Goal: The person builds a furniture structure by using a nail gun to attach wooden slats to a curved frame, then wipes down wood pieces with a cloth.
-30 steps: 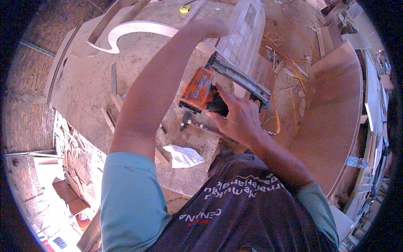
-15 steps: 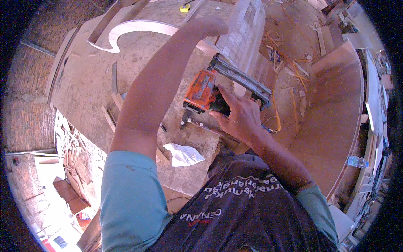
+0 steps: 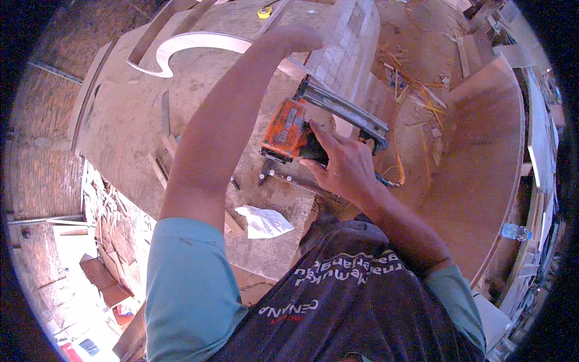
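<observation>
My right hand (image 3: 350,166) is wrapped round the black grip of an orange nail gun (image 3: 285,133). The gun's long grey magazine (image 3: 347,108) points away from its nose, which is close to the edge of a wooden slatted panel (image 3: 344,45). My left arm reaches far across the board, and my left hand (image 3: 301,39) is at the panel's left side, by a pale curved wooden piece (image 3: 202,39). The left fingers are blurred and mostly out of sight, so their grip does not show.
A yellow tape measure (image 3: 264,12) lies at the far edge of the work board (image 3: 120,102). Wood offcuts (image 3: 158,169) and a white crumpled sheet (image 3: 263,222) are nearer me. At right stands a large curved brown panel (image 3: 476,163); wood scraps and an orange hose (image 3: 398,166) litter the floor.
The nail gun and my right hand have shifted very slightly to the left. My left hand stays by the slatted panel, nearly unmoved.
</observation>
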### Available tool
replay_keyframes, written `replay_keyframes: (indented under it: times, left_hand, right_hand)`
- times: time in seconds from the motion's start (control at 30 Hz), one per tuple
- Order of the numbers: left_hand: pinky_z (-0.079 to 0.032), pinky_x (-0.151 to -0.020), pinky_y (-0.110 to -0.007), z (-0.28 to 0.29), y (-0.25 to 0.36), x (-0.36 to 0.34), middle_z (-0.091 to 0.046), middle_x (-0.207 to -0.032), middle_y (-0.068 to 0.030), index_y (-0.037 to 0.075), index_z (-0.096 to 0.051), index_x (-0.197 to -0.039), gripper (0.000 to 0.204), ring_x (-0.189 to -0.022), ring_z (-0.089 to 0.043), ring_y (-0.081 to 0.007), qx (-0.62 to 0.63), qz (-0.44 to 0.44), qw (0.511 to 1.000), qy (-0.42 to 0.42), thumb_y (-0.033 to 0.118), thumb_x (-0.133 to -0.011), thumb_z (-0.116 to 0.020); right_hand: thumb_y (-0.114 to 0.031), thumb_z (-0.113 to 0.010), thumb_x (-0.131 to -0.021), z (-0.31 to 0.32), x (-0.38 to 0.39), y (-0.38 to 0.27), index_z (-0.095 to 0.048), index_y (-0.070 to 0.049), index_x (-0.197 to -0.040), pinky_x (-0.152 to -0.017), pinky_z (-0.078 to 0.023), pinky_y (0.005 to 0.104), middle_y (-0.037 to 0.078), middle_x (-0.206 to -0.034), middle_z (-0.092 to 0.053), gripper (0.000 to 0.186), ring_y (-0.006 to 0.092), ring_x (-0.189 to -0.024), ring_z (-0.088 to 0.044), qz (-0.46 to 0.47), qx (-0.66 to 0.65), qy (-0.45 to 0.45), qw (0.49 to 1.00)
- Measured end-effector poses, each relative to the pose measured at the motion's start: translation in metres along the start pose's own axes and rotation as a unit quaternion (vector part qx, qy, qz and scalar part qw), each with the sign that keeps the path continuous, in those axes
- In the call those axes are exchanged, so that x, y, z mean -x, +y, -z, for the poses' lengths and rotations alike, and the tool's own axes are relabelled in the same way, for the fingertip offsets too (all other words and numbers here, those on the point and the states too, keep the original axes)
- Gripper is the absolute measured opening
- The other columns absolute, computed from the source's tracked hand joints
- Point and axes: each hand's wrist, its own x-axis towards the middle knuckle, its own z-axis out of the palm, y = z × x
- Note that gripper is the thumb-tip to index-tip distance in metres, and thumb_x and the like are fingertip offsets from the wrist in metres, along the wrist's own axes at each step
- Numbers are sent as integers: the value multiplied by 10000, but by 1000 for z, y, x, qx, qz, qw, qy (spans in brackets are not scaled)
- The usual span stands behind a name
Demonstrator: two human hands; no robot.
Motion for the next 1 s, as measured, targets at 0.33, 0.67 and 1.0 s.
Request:
replay_keyframes:
  times: [0.33, 0.67, 1.0]
  left_hand:
    - [-491, -1033, -465, -11, -16, 25, -638, -1296, -282, 28, -684, -1231, 488, -1233, -609, -373, 109, 174, 970, -131, 373, -888, -645]
    - [-506, -998, -466, 51, 63, 24, -702, -1156, -237, -28, -719, -1118, 419, -1120, -669, -381, -77, 150, 983, -67, 314, -929, -568]
    - [-476, -620, -292, 32, 301, 184, -655, -706, -9, -13, -737, -920, 156, -668, -588, -91, 335, 438, 666, 503, 140, -914, -706]
  right_hand:
    - [-377, -821, -798, -3, 3, -3, -511, -59, -1452, -703, -567, 464, 185, -978, -737, 791, 388, -828, -724, 19, 6, 0, 1000]
    - [-375, -807, -810, 38, 45, 54, -566, -64, -1419, -908, -537, 488, 244, -1182, -689, 725, 432, -1069, -677, -4, -133, -119, 984]
    - [-228, -725, -942, 108, 84, 158, -624, -42, -1247, -627, -511, 285, 47, -854, -675, 371, 126, -694, -628, -254, -314, -257, 878]
